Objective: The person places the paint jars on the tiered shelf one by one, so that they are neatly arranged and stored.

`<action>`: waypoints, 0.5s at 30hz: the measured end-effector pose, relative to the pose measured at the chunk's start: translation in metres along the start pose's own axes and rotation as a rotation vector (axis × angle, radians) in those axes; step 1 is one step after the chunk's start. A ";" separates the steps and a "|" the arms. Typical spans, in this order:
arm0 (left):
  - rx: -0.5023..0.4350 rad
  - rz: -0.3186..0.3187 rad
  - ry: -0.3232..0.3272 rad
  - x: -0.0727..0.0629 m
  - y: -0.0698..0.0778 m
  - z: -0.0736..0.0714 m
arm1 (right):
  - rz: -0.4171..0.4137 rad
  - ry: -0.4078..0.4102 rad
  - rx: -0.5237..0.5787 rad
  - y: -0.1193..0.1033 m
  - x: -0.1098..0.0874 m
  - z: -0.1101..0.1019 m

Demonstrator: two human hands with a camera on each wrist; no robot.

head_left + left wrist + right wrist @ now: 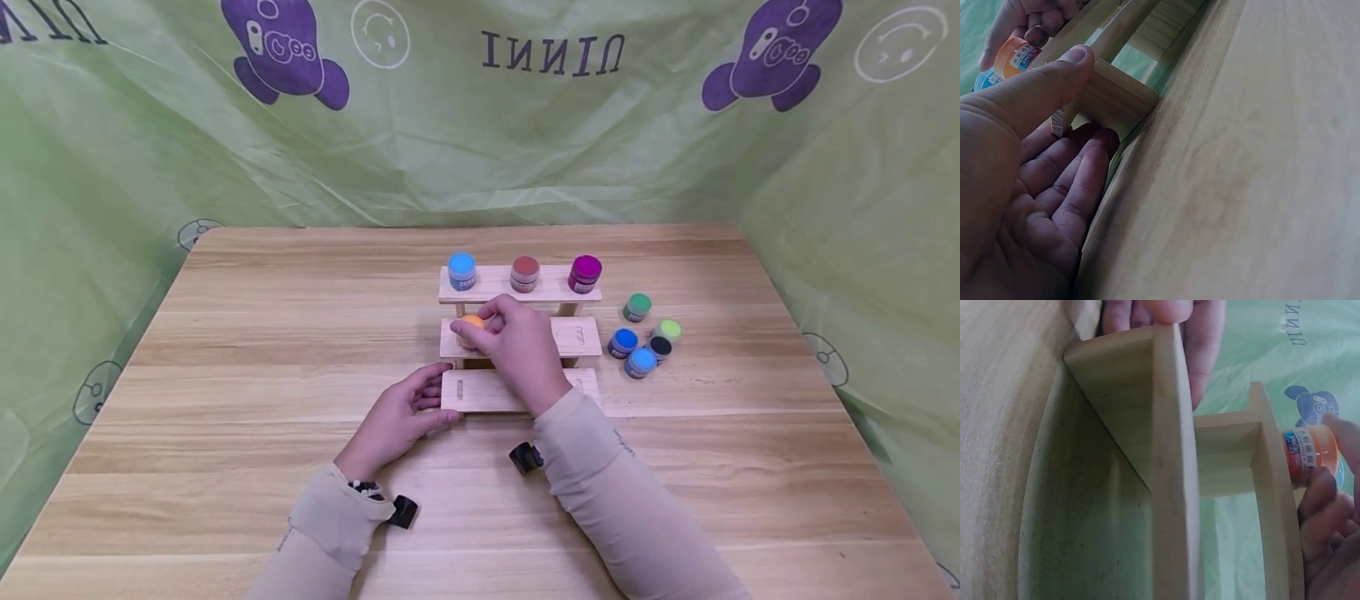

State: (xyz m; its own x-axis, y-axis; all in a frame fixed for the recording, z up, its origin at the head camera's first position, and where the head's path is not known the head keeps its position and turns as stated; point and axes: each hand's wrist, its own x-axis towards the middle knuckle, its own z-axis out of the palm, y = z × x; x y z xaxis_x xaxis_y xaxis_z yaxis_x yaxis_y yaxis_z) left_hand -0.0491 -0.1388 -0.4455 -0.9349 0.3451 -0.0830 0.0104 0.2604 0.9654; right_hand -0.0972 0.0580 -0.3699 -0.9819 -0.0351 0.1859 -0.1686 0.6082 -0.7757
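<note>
A three-step wooden rack [480, 392] stands mid-table. My right hand [521, 346] reaches over it and pinches an orange paint jar [472, 320] at the left end of the middle step. In the right wrist view, the orange jar [1311, 453] sits against the step board between thumb and fingers. The left hand [401, 417] grips the left end of the lowest step, thumb at the front edge; the left wrist view shows its fingers [1079, 181] below the board. Along the top step stand a blue jar [462, 272], a brown-red jar [525, 273] and a purple jar [585, 273].
To the rack's right, several jars stand on the wooden table [247, 333]: green [637, 307], light green [667, 330], black [660, 348], dark blue [622, 342] and lighter blue [641, 362]. A green printed curtain [480, 150] encloses the table's back and sides.
</note>
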 end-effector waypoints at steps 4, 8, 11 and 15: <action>-0.005 0.010 0.000 0.001 -0.001 0.001 | 0.044 -0.038 0.081 0.000 0.000 -0.003; -0.007 0.006 0.004 0.000 -0.001 0.000 | 0.064 -0.082 0.149 -0.001 0.000 -0.005; -0.010 0.002 0.001 0.000 0.000 0.000 | 0.073 -0.106 0.186 -0.002 -0.001 -0.005; -0.013 -0.003 -0.002 0.000 0.000 0.000 | 0.096 -0.115 0.230 -0.002 -0.002 -0.006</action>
State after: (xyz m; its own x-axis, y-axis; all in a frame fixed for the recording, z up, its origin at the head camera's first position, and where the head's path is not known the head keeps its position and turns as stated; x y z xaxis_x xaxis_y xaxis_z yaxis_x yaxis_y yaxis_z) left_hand -0.0493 -0.1383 -0.4455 -0.9343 0.3459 -0.0863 0.0029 0.2494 0.9684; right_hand -0.0947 0.0613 -0.3650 -0.9954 -0.0841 0.0456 -0.0767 0.4173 -0.9055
